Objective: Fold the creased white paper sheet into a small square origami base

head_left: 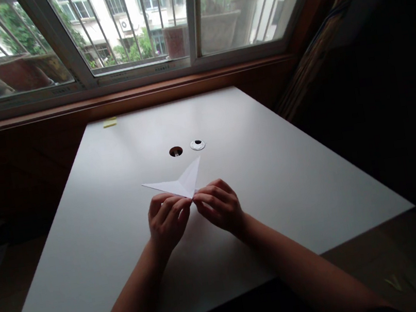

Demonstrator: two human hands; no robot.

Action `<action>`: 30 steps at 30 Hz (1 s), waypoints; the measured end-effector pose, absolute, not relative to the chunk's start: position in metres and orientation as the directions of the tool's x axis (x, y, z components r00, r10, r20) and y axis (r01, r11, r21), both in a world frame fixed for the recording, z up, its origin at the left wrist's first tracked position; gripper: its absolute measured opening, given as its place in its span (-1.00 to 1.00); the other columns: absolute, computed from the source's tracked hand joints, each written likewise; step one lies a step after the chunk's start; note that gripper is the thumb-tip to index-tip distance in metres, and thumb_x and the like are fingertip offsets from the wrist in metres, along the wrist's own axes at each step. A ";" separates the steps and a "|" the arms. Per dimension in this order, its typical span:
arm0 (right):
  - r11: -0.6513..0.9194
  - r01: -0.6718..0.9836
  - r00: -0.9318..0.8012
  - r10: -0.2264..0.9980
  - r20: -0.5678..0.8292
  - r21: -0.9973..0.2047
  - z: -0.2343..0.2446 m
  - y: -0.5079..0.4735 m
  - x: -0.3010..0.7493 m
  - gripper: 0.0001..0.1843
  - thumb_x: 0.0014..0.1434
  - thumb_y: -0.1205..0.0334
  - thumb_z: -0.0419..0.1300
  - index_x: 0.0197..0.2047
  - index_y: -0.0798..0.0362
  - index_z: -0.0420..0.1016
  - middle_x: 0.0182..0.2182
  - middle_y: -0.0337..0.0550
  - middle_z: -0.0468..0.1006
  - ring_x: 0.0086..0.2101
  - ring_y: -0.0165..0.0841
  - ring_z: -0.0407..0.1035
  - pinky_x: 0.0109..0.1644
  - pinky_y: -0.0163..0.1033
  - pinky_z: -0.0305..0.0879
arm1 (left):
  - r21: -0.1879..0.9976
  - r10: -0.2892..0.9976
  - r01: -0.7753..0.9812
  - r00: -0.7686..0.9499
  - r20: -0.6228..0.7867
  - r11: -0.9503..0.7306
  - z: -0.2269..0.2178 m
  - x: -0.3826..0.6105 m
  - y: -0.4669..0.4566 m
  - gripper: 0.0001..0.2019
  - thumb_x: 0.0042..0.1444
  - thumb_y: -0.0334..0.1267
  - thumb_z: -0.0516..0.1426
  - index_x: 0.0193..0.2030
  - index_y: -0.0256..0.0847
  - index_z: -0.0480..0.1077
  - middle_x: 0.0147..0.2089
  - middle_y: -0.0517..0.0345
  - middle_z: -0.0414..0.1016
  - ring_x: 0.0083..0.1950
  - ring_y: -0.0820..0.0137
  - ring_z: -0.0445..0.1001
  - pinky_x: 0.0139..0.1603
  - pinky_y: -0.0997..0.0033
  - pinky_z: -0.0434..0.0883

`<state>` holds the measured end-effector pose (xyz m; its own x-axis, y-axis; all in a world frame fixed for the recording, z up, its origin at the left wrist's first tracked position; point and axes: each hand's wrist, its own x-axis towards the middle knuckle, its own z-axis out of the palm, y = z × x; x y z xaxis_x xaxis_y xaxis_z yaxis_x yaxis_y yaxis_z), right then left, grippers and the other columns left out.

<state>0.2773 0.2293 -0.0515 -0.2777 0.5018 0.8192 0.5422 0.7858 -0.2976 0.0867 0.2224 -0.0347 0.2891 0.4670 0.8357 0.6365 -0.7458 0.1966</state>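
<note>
A folded sheet of white paper is held over the middle of the white table, one pointed flap reaching left and another rising to the upper right. My left hand pinches its lower edge from the left, fingers closed. From the right, my right hand pinches the same near point, its fingers closed too. The fingertips of both hands meet at the paper's lowest corner. My fingers cover part of the lower folds.
The white table stretches to the window sill. Beyond the paper are a round cable hole and a round grommet cover. A yellow sticky note lies at the far left edge.
</note>
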 end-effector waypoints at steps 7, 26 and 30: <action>0.768 0.563 -0.232 0.500 0.834 -0.304 -0.049 0.227 0.277 -0.69 0.13 0.36 0.32 -0.06 -0.10 0.47 -0.11 -0.14 0.55 -0.13 -0.26 0.41 -0.06 -0.06 0.43 | 0.169 0.439 0.668 0.259 0.861 -0.725 -0.034 0.087 0.223 -0.70 0.01 -0.45 0.33 -0.12 -0.09 0.48 -0.23 0.14 0.55 -0.08 0.26 0.45 -0.04 0.18 0.44; 0.795 0.529 -0.300 0.502 0.811 -0.296 -0.047 0.233 0.279 -0.64 0.17 0.37 0.30 0.01 -0.17 0.48 -0.15 -0.27 0.62 0.03 -0.26 0.36 0.21 0.06 0.28 | 0.238 0.452 0.556 0.287 0.845 -0.797 -0.039 0.085 0.226 -0.73 0.09 -0.44 0.27 -0.09 -0.07 0.43 -0.09 0.16 0.59 -0.02 0.29 0.50 0.08 0.05 0.46; 0.800 0.527 -0.280 0.483 0.830 -0.288 -0.050 0.233 0.281 -0.63 0.15 0.38 0.32 0.00 -0.14 0.48 -0.15 -0.25 0.63 -0.05 -0.25 0.39 0.14 0.02 0.33 | 0.247 0.463 0.564 0.279 0.841 -0.788 -0.038 0.084 0.228 -0.64 0.10 -0.40 0.27 0.03 -0.08 0.39 -0.06 0.10 0.57 0.00 0.25 0.49 0.09 0.03 0.45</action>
<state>0.2806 0.2326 -0.0501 -0.2796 0.4827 0.8300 0.5266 0.7999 -0.2878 0.0841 0.2281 -0.0378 0.2786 0.4631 0.8414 0.5640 -0.7880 0.2470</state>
